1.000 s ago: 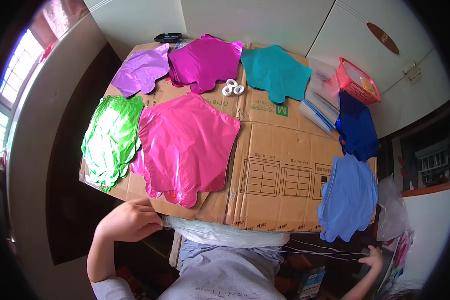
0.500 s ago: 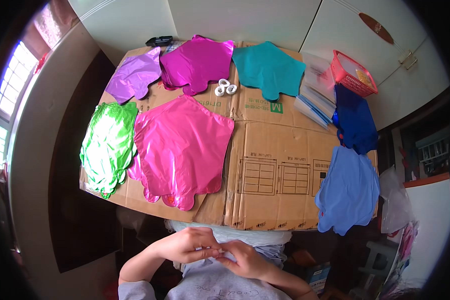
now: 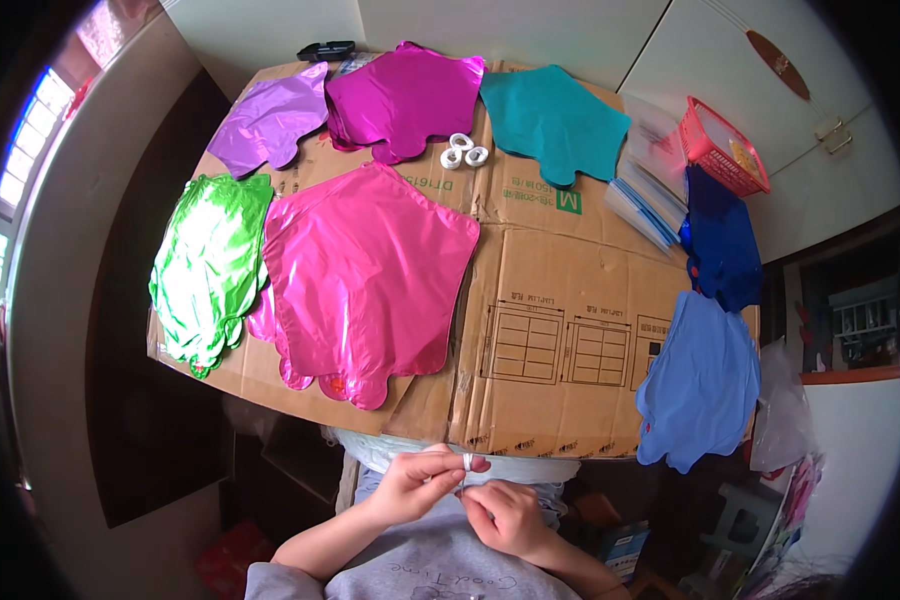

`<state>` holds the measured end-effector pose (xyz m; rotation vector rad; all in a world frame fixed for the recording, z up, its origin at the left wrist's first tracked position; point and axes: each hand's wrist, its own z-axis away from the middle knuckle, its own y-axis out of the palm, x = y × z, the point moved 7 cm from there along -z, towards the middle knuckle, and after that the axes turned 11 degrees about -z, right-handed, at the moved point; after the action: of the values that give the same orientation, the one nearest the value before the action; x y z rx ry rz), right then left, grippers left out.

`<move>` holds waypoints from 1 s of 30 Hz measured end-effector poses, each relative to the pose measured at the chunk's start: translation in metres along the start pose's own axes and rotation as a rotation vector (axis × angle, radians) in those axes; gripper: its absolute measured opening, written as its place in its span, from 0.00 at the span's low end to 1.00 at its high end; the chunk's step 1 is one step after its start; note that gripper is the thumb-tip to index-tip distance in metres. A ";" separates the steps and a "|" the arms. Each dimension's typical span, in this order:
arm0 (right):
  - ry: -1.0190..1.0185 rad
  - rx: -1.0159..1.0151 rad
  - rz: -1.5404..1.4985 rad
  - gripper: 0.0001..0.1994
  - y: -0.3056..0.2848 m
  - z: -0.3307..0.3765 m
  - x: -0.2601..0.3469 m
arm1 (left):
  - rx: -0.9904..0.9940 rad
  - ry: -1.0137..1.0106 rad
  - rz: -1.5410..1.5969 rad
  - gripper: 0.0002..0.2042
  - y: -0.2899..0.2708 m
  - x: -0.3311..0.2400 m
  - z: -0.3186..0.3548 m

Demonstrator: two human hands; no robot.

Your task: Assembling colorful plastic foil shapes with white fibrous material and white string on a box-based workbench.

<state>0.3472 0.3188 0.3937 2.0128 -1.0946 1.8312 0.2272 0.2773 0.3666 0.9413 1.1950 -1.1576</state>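
Note:
In front of my grey shirt, just below the cardboard's near edge, both hands are raised close together. A narrow white ribbon [image 3: 467,461] forms a ring around the stretched index finger of my left hand [image 3: 418,488], whose other fingers are curled. My right hand [image 3: 508,517] is closed in a pinch just to the right and below. A thin strand seems to run down from the ring toward its fingertips, though the pinch itself is partly hidden. Ahead lies a pink foil balloon stack [image 3: 370,270], flat and uninflated, touched by neither hand.
On the cardboard [image 3: 560,260] lie more flat foil balloons: green [image 3: 210,265], lilac [image 3: 270,120], magenta [image 3: 405,100], teal [image 3: 555,125], dark blue [image 3: 722,240] and light blue [image 3: 700,385]. White ribbon rolls [image 3: 462,152] sit at the back middle. A red basket [image 3: 720,150] stands at the far right.
My hands have drawn slightly apart from their earlier touching position. The left index finger is now stretched out, with the white ring showing plainly. The whole view has shifted a little.

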 end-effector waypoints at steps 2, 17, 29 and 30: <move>-0.044 -0.050 0.010 0.07 -0.016 -0.005 0.017 | -0.017 0.231 -0.414 0.10 0.000 -0.017 0.000; -0.088 0.000 0.042 0.07 -0.025 -0.021 0.025 | 0.269 0.158 -0.084 0.08 0.005 -0.012 0.012; -0.056 -0.024 -0.016 0.06 -0.029 -0.023 0.020 | 0.321 0.335 -0.259 0.14 0.008 -0.022 0.012; -0.058 -0.079 0.033 0.05 -0.026 -0.025 0.009 | 0.381 0.278 0.003 0.12 0.009 -0.016 0.015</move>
<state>0.3444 0.3486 0.4159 2.0264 -1.2043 1.7259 0.2388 0.2668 0.3845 1.4289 1.2100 -1.3090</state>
